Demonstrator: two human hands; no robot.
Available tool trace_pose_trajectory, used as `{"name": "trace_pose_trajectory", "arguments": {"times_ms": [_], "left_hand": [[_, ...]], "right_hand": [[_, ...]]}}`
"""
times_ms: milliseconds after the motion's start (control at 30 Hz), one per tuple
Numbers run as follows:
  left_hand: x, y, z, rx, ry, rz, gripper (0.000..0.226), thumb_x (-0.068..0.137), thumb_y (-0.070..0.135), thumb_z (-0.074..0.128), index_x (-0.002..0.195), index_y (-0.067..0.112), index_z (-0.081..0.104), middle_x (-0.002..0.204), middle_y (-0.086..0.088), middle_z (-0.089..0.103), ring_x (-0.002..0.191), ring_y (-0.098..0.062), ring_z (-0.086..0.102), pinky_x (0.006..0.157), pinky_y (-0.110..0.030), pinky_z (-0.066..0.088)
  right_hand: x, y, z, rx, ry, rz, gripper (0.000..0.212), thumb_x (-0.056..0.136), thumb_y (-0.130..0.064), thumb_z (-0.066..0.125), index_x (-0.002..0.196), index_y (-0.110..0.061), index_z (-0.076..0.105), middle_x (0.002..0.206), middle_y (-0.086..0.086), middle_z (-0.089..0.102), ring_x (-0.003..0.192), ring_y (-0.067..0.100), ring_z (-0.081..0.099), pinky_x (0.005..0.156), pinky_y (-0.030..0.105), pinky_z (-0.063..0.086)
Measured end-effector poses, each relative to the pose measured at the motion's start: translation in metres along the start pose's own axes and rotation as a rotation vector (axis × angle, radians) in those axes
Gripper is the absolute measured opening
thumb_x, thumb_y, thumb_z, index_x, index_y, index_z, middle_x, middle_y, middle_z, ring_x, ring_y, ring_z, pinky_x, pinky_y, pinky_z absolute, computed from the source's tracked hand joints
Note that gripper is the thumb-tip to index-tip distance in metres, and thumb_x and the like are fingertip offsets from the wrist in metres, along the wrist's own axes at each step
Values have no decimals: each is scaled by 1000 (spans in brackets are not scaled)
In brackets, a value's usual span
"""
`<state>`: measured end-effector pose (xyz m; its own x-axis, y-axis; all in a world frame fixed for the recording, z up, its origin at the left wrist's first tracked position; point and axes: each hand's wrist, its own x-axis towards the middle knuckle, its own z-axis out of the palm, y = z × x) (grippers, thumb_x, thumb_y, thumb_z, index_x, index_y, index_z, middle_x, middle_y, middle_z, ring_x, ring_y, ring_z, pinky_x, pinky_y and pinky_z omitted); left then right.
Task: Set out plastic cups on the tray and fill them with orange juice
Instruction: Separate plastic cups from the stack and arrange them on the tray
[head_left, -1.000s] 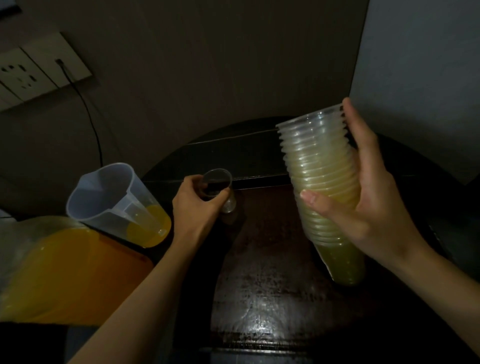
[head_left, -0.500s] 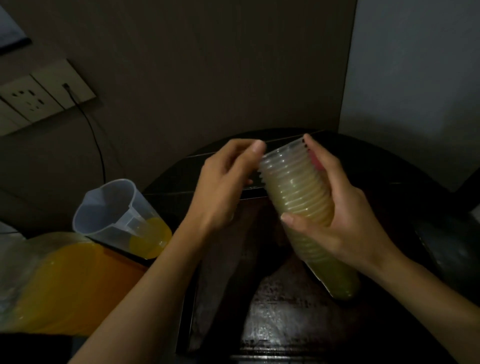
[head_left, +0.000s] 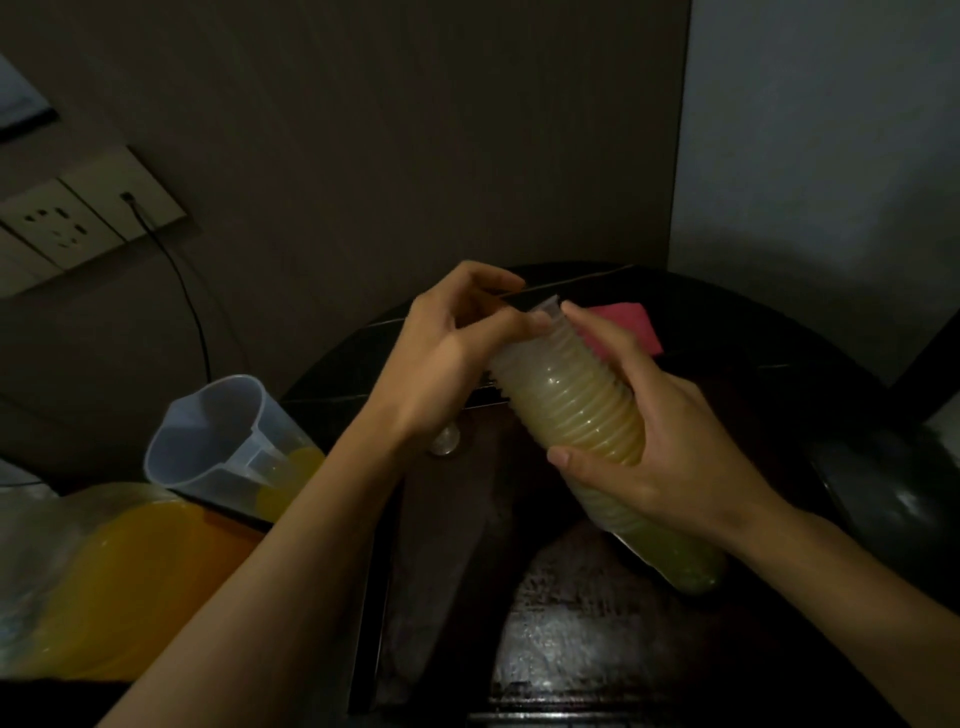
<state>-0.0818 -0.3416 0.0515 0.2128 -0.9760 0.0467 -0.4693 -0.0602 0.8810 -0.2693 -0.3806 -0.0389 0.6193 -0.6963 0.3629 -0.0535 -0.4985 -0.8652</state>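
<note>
My right hand (head_left: 660, 447) grips a tall stack of clear plastic cups (head_left: 582, 415), tilted with its open end up and to the left. My left hand (head_left: 447, 358) pinches the rim of the top cup at that open end. One single clear cup (head_left: 444, 442) stands on the dark tray (head_left: 571, 639), mostly hidden under my left wrist. A clear plastic jug (head_left: 228, 447) with a little orange juice in its bottom stands to the left of the tray.
A bag of orange juice (head_left: 98, 582) lies at the lower left. A pink object (head_left: 631, 325) lies on the round dark table (head_left: 810, 364) behind the stack. A wall socket (head_left: 78, 221) with a black cable is at the left.
My left hand let go of the single cup on the tray and rose to the rim of the stack. My right hand lowered and tilted the stack toward it.
</note>
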Motion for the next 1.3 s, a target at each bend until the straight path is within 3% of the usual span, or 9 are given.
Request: {"name": "trace_pose_trajectory", "arguments": {"times_ms": [133,233,300,367,500,633,733,867,1300], "left_hand": [[8,3,-18,-71,129,-31,45,82,47,67,122,29,62,120,5,64,109,-12,64,95,-40,55],[11,5,-35,-150,320,8,39,90,39,69,127,32,56,122,9,60,111,-9,63,94,-35,54],[13,-4,-38,-105,372,22,49,88,35,73,132,31,52,123,10,61,111,-5,63,91,-29,53],[14,-19,-30,27,310,-4,61,83,33,80,136,31,49,125,10,62,112,-4,63,94,-31,54],[16,-57,-1,413,225,-1,76,74,33,89,139,27,50,123,10,63,108,1,60,89,-15,50],[14,-86,14,729,162,29,78,69,51,87,135,26,54,126,3,65,119,-17,56,102,-41,47],[14,-95,17,862,114,10,81,71,59,82,139,28,51,130,3,64,121,-24,52,101,-42,38],[17,-96,14,903,97,-15,81,75,61,78,143,30,46,134,4,61,126,-24,48,105,-41,33],[24,-104,10,869,2,-18,87,72,46,86,146,29,42,140,1,52,129,-21,47,110,-45,41]], "right_hand": [[-3,6,-6,-61,-15,1,95,79,-41,83,152,-53,25,132,-31,49,109,-4,61,84,8,48],[-3,12,-14,-119,8,22,97,79,-43,84,153,-55,22,139,-31,45,114,-7,57,87,8,47],[-2,16,-21,-130,43,35,98,78,-42,82,153,-56,21,138,-31,45,114,-10,55,86,4,43],[-1,17,-25,-103,81,53,98,77,-43,80,151,-60,19,136,-25,48,112,-9,56,85,2,44],[3,15,-24,-56,161,49,97,81,-41,81,148,-65,15,140,-17,51,114,-4,59,86,8,50],[5,13,-19,-44,181,25,94,78,-48,76,148,-65,15,141,-15,51,118,3,59,93,25,55],[8,15,-19,-40,187,14,94,79,-50,75,151,-61,16,142,-13,52,120,6,59,96,33,56],[10,15,-21,-2,212,7,93,84,-43,79,152,-57,17,140,-11,55,113,1,63,90,21,56],[10,12,-21,64,232,14,94,83,-31,79,154,-50,20,137,-9,59,108,2,67,86,15,54]]}}
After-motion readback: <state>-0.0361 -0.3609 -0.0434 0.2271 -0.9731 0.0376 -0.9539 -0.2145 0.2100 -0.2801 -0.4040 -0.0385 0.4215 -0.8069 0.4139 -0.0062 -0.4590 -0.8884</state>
